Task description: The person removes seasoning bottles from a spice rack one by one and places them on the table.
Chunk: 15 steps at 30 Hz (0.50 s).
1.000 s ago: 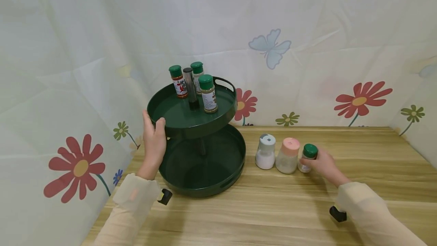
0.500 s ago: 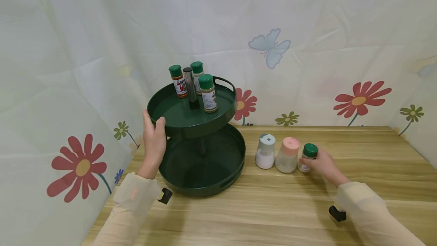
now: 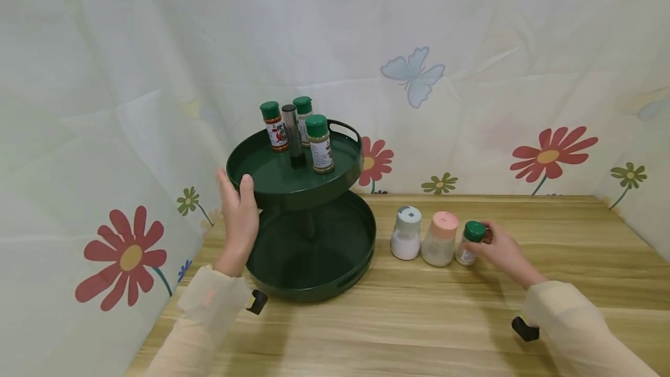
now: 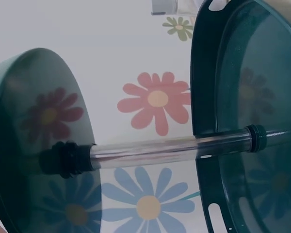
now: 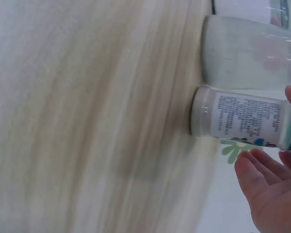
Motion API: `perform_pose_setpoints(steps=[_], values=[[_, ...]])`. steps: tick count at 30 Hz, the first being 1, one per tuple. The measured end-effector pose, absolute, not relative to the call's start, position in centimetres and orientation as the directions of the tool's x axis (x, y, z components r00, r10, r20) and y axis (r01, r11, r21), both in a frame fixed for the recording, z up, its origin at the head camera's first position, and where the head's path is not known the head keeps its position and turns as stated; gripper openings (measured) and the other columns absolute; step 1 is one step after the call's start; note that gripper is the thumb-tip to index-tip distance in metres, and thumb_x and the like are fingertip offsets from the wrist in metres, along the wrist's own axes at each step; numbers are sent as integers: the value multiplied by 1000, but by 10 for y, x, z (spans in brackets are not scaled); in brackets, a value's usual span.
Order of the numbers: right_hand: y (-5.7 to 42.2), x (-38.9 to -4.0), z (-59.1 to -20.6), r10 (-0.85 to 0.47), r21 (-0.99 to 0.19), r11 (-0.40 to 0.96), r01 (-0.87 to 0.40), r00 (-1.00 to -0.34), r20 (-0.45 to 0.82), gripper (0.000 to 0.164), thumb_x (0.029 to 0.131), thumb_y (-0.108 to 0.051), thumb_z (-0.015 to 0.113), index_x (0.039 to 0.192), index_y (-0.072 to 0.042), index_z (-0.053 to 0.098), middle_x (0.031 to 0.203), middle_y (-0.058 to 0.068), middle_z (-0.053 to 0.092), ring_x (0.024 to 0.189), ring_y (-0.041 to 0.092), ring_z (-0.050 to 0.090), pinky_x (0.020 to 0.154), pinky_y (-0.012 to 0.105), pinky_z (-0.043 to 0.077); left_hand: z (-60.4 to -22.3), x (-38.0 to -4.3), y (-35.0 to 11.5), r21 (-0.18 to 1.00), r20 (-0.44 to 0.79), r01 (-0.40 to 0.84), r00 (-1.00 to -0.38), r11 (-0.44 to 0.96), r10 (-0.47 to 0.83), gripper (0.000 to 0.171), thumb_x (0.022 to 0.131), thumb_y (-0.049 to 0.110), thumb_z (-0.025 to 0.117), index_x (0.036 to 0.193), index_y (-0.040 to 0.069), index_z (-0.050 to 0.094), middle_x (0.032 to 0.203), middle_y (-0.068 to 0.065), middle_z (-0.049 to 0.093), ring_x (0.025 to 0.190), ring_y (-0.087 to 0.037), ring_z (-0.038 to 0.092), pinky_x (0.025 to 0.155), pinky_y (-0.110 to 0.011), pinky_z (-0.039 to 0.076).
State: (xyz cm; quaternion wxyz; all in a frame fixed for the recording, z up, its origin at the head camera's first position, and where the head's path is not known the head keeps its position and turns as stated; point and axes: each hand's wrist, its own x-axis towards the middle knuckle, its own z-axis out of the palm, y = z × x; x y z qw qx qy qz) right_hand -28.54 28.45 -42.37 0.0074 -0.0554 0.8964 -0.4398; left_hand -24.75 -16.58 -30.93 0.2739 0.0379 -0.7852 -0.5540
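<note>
2 hands at work: my left hand [image 3: 239, 223] is at the rack [image 3: 300, 199]; my right hand [image 3: 503, 250], well apart from it, is at the green-capped jar [image 5: 247, 119].
Left hand: fingers and thumb extended against the near-left outer wall of the upper tray [image 3: 267, 170]; not curled round any part.
Right hand: thumb and fingers part-spread on opposite sides of the jar, near its cap. A gap shows between fingers and jar. The thumb overlaps the cap; I cannot tell whether it presses. Grip not closed.
Green-capped jar: upright on the tabletop [image 3: 419, 319], between my right thumb and fingers, foot on the wood.
Pink-lidded shaker [image 3: 439, 243]: upright, just beside the jar, to the left of my right grip.
Pale-lidded shaker [image 3: 406, 238]: upright, next in line, farther left of my right grip.
Upper tray load: 3 green-capped containers, all to the right of my left hand and beyond it. The red-filled jar [image 3: 276, 131] and the rear jar [image 3: 304, 124] flank the post [image 3: 291, 135], the latter partly hidden; the front jar [image 3: 321, 150] stands nearer me.
Lower tray [image 3: 309, 263]: under the upper tray, right of my left wrist.
Status, by my judgement: about 1/2 done. 3 of 6 containers in view stand on the rack; 3 remain off it, including the jar at my right grip.
</note>
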Motion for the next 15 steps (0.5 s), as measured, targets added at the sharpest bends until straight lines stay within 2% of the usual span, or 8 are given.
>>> perform_pose_setpoints(steps=[8,15], values=[[284,-281,-417,-120,-796,590,-133,-990,77,72,86,-29,60,131,12,22,125,36,36,117,50,33,91,61,35,-314,-229,-153,830,512,356,-791,430,-333,70,95,35,37,143,13,-9,151,-7,-13,135,-16,-11,110,-48,-1],[284,-279,-408,-120,-784,600,-161,-987,111,71,86,-29,60,131,12,24,131,36,30,119,50,29,95,63,30,-318,-209,-139,820,526,397,-807,412,-268,71,94,35,39,144,11,-6,151,-4,-13,135,-14,-10,110,-48,1]])
